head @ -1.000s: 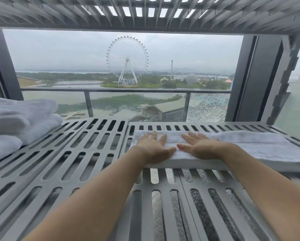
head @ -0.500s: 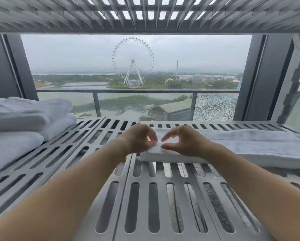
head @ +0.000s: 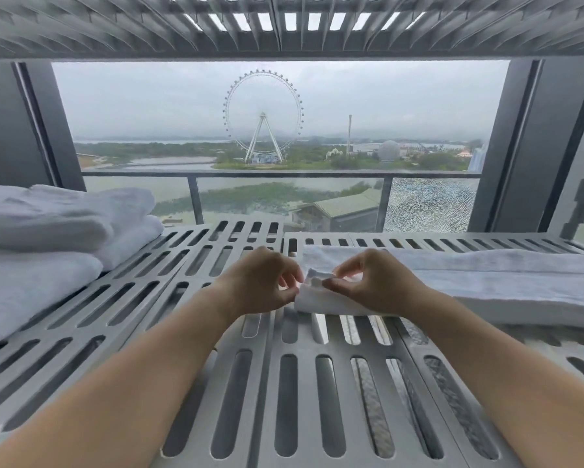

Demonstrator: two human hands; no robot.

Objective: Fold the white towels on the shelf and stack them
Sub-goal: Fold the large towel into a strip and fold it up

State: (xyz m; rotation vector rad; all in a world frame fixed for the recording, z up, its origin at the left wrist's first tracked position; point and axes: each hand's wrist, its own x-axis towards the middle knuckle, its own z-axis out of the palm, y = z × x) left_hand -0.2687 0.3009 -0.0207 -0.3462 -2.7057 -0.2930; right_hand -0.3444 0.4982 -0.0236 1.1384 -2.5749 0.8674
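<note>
Right hand (head: 378, 282) pinches corner of long folded white terry towel (head: 486, 278) | left hand (head: 263, 282) curled beside that pinch, hold unclear | folded white towel stack (head: 47, 231) well left of it

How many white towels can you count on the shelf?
4. Piled at left: top towel, middle towel, bottom towel. At right: long towel. The pile may hide more.
</note>
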